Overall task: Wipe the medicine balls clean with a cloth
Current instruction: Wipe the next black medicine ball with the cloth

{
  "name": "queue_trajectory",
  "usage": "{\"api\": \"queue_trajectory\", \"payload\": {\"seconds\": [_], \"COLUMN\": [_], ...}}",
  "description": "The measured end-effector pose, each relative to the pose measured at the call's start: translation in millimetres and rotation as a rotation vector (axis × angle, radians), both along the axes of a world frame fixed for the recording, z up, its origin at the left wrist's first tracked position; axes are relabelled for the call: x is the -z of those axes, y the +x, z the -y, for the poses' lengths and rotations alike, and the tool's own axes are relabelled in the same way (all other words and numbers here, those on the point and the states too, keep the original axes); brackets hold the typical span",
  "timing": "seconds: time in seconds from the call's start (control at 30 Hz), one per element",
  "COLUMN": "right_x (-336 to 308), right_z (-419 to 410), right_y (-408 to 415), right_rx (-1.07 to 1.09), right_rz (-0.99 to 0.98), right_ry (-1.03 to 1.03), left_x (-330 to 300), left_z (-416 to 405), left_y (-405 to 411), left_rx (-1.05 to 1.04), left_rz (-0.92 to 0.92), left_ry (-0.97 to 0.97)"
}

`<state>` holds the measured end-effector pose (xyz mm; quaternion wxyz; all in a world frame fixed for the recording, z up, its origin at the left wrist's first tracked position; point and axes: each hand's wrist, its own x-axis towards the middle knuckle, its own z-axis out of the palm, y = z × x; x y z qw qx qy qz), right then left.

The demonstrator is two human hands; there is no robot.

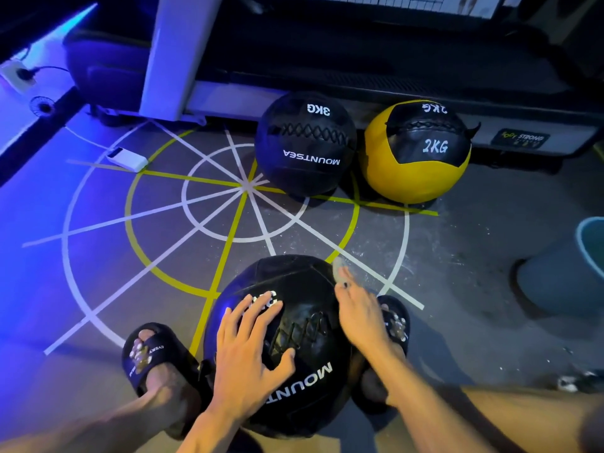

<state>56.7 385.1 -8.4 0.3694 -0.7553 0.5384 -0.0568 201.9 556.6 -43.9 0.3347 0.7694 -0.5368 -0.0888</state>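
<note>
A black MOUNTSEA medicine ball [294,282] sits on the floor between my two sandalled feet. My left hand [250,351] lies flat on its top with the fingers spread. My right hand [358,313] rests on the ball's right side, and a small pale cloth [338,266] pokes out past its fingertips against the ball's far right edge. Farther back stand a black 3KG ball [305,143] and a yellow and black 2KG ball [415,152], side by side.
The grey floor carries white and yellow painted circles and lines [245,188]. A white power bank [127,158] lies at the left on a cable. A treadmill base [359,83] runs along the back. A light blue bucket rim [591,243] shows at the right edge.
</note>
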Motion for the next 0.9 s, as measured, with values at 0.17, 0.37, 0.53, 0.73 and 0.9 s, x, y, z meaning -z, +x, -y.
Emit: {"api": "queue_trajectory", "payload": {"seconds": [0.17, 0.37, 0.53, 0.73, 0.9], "right_x": [4, 15, 25, -10, -24], "right_z": [-70, -7, 3, 7, -15], "right_y": [-6, -41, -54, 5, 66], "right_rx": [-0.488, -0.114, 0.153, -0.100, -0.776], "right_rz": [0.170, 0.047, 0.071, -0.046, -0.061], "right_ry": [-0.367, -0.089, 0.175, -0.018, -0.172], "left_x": [2, 1, 0, -2, 4], "left_z": [-4, -4, -7, 1, 1], "left_y": [7, -6, -17, -26, -21], "left_rx": [-0.002, 0.011, 0.090, 0.121, 0.125], "left_rz": [0.007, 0.018, 0.054, 0.102, 0.091], "left_ry": [0.007, 0.022, 0.009, 0.004, 0.013]}}
